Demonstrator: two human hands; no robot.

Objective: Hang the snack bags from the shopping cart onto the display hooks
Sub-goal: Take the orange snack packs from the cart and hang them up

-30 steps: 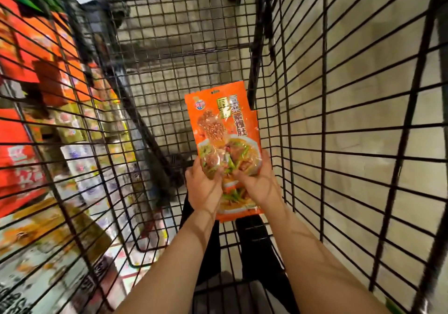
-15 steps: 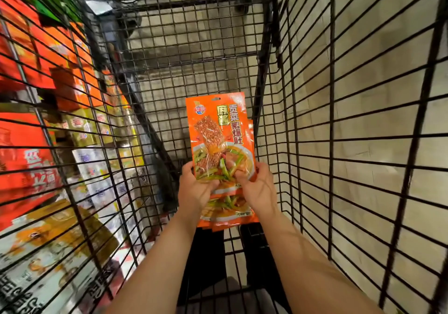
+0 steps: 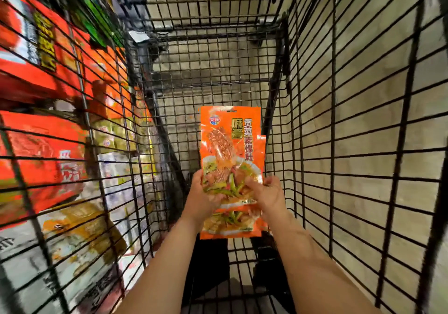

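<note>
Orange snack bags (image 3: 230,144), stacked and upright, gripped by both hands: left (image 3: 202,198), right (image 3: 268,195).

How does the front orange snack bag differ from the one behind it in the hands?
The front bag shows its whole printed face and sits higher; the rear bag is mostly covered, showing only its lower part and right edge. Both carry the same orange print and are held by the left hand and right hand.
</note>
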